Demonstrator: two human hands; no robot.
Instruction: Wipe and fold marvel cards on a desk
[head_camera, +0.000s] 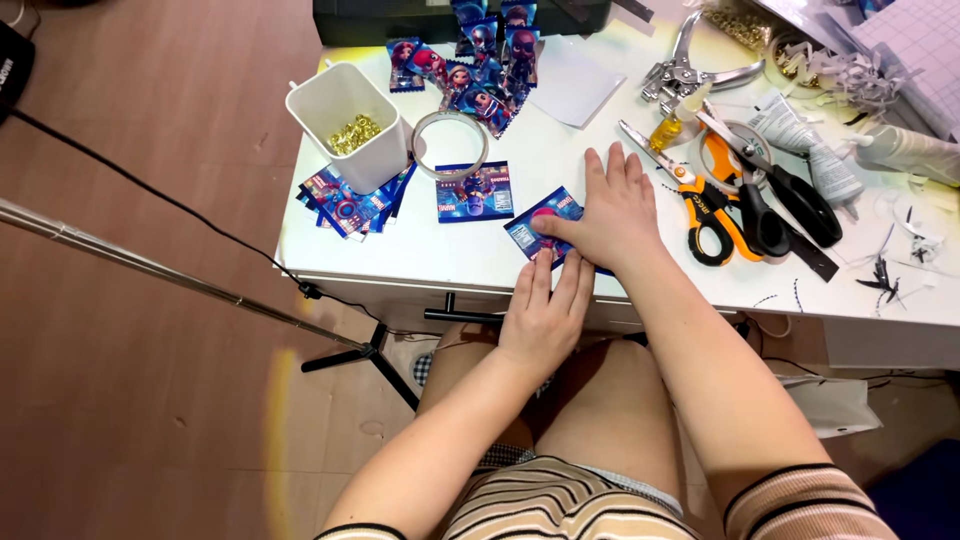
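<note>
**Me:** Card (540, 225) is flat on the white table (470, 260), near the front edge, under both my hands.

**You:** Left to right, what's on there?

**Me:** Far left: white tub (345, 120) with gold eyelets (354, 132) in it, sitting on a fanned stack of cards (345, 205). Just right of it a clear tape ring (450, 143), more cards (480, 60) above that, and one single card (474, 192) below the ring.

**You:** Hands?

**Me:** Left hand (545, 310) is open, fingers flat and together, tips on the card's near edge. Right hand (612, 215) is open too, palm down, pressing on the card's right half. Neither one grips anything.

**You:** Right of that?

**Me:** Orange scissors (700, 215) just beside my right hand, black scissors (790, 195) next to them. Metal punch pliers (695, 65) further back. Paper scraps (900, 250) at the far right.
</note>
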